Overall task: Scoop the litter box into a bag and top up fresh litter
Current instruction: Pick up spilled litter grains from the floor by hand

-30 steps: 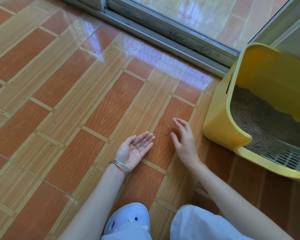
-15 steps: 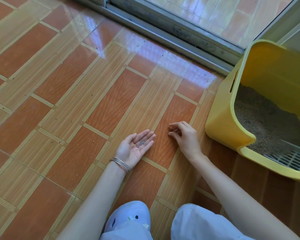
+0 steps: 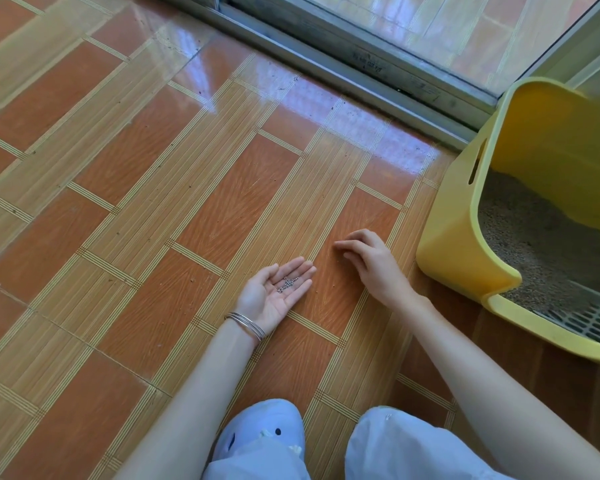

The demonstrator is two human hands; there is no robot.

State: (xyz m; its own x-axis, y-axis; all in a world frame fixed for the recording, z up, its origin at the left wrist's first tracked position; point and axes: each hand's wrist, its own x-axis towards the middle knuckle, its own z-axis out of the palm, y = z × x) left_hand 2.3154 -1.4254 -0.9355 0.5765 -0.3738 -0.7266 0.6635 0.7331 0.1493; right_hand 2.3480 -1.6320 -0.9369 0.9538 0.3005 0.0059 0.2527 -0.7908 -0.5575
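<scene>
The left hand [image 3: 274, 296] lies palm up on the tiled floor [image 3: 118, 209], fingers straight and relaxed, cradling a small heap of grey litter grains [image 3: 288, 284]; thin bangles [image 3: 246, 325] ring its wrist. At its 2 o'clock, just apart, the right hand [image 3: 373, 263] is palm down with bent fingers, the tips at the floor; whether they pinch a grain cannot be told. At 3 o'clock from that hand stands the yellow litter box [image 3: 461, 247], holding brown litter [image 3: 534, 247] and a grey slotted scoop [image 3: 593, 322] at its near end. A door track [image 3: 361, 74] runs at 12 o'clock.
</scene>
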